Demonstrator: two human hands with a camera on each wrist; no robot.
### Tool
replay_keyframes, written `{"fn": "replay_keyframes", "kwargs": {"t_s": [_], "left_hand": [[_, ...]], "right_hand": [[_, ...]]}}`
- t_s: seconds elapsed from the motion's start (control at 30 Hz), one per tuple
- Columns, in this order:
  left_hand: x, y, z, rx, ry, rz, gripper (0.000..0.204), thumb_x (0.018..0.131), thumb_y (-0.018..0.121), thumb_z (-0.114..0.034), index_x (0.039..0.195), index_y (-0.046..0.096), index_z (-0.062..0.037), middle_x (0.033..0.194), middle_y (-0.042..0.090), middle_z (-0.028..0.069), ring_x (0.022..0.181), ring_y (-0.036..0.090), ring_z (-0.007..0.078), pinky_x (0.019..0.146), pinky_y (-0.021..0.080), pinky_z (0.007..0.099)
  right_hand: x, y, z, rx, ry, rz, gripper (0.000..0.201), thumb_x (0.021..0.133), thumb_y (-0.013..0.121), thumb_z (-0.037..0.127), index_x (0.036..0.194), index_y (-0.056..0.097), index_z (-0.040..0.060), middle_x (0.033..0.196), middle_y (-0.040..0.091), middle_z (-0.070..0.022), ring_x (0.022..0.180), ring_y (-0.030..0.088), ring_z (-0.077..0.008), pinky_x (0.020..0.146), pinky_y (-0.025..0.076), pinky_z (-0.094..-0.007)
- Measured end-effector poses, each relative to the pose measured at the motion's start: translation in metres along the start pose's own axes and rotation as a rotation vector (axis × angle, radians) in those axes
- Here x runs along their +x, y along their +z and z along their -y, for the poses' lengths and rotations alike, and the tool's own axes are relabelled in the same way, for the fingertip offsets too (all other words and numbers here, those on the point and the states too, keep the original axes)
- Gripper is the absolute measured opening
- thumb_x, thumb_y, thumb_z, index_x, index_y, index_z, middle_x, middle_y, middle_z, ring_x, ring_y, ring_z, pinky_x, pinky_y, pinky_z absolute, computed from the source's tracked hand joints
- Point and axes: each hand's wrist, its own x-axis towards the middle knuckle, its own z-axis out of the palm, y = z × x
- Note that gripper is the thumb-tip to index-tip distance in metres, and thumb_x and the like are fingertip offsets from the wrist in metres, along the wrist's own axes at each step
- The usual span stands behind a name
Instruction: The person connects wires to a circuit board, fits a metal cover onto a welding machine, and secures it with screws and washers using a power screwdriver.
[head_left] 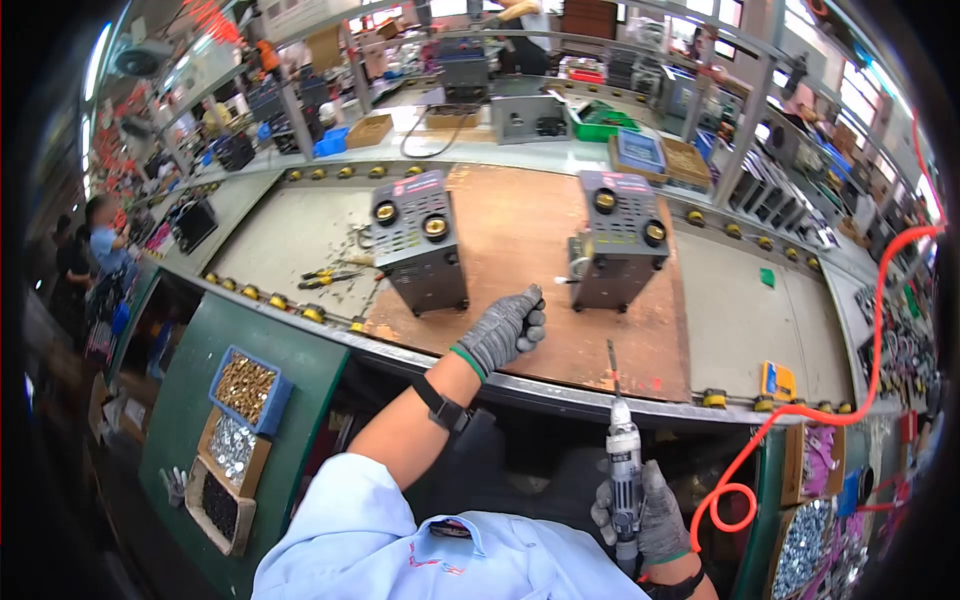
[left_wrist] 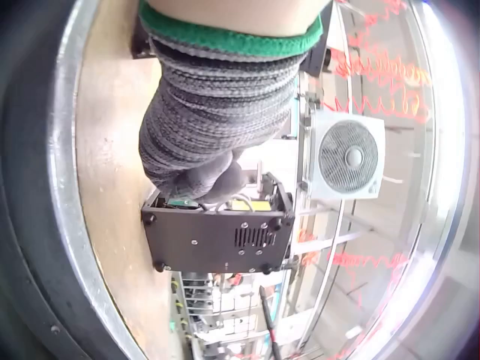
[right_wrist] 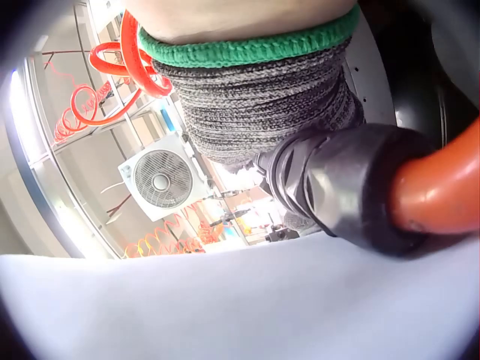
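Left hand (head_left: pixel 505 330) fingers were curled under; whatever they held, if anything, was hidden in head view. Left wrist view: the glove covered the top of the black unit (left_wrist: pixel 217 236), contents behind it unreadable. Right hand (right_wrist: pixel 262 120) fingertips were hidden behind the pneumatic screwdriver (right_wrist: pixel 337 187) body in right wrist view; its tip was out of frame there. Orange air hose (right_wrist: pixel 439 187) was cut off at the edge. Bins of small parts (head_left: pixel 243 385) were too small to identify. Labels on both units were blurred
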Motion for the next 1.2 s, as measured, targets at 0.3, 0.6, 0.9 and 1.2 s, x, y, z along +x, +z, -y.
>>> {"fn": "replay_keyframes", "kwargs": {"t_s": [0.3, 0.6, 0.9, 1.2], "left_hand": [[-0.077, -0.064, -0.01, -0.676, -0.025, 0.053, 0.022, 0.101, 0.068, -0.027, 0.092, 0.06, -0.0082, 0.079, 0.064, 0.0045, 0.062, 0.059, 0.0126, 0.039, 0.038, 0.0206], [-0.097, -0.103, -0.018, -0.53, 0.126, 0.028, 0.024, 0.097, 0.072, -0.022, 0.111, 0.063, -0.0054, 0.085, 0.064, 0.003, 0.061, 0.059, 0.0113, 0.047, 0.046, 0.0208], [-0.114, -0.113, -0.021, -0.392, 0.152, -0.032, 0.033, 0.099, 0.07, -0.037, 0.098, 0.064, -0.0051, 0.073, 0.06, -0.0004, 0.049, 0.054, 0.0073, 0.037, 0.039, 0.0202], [-0.121, -0.11, -0.022, -0.5, 0.096, -0.039, 0.034, 0.103, 0.063, -0.036, 0.104, 0.063, -0.0015, 0.073, 0.061, 0.0015, 0.048, 0.052, 0.008, 0.038, 0.039, 0.0188]], "right_hand": [[0.053, 0.056, -0.004, -0.011, 0.152, 0.027, 0.079, 0.093, 0.061, 0.067, 0.133, 0.051, -0.0001, 0.086, 0.066, -0.015, 0.071, 0.068, -0.0299, 0.045, 0.057, -0.0373], [0.092, 0.126, -0.011, -0.397, 0.135, 0.096, 0.085, 0.085, 0.07, 0.067, 0.132, 0.051, -0.001, 0.086, 0.068, -0.0136, 0.067, 0.069, -0.0231, 0.046, 0.057, -0.0318], [0.118, 0.096, -0.004, -1.294, -0.182, 0.173, 0.073, 0.089, 0.074, 0.05, 0.133, 0.052, -0.0032, 0.094, 0.072, -0.0149, 0.075, 0.07, -0.0195, 0.064, 0.057, -0.0357], [0.104, 0.108, -0.013, -0.727, 0.192, 0.143, 0.081, 0.088, 0.069, 0.065, 0.134, 0.05, 0.0001, 0.091, 0.066, -0.0084, 0.071, 0.066, -0.0121, 0.053, 0.055, -0.0227]]}}
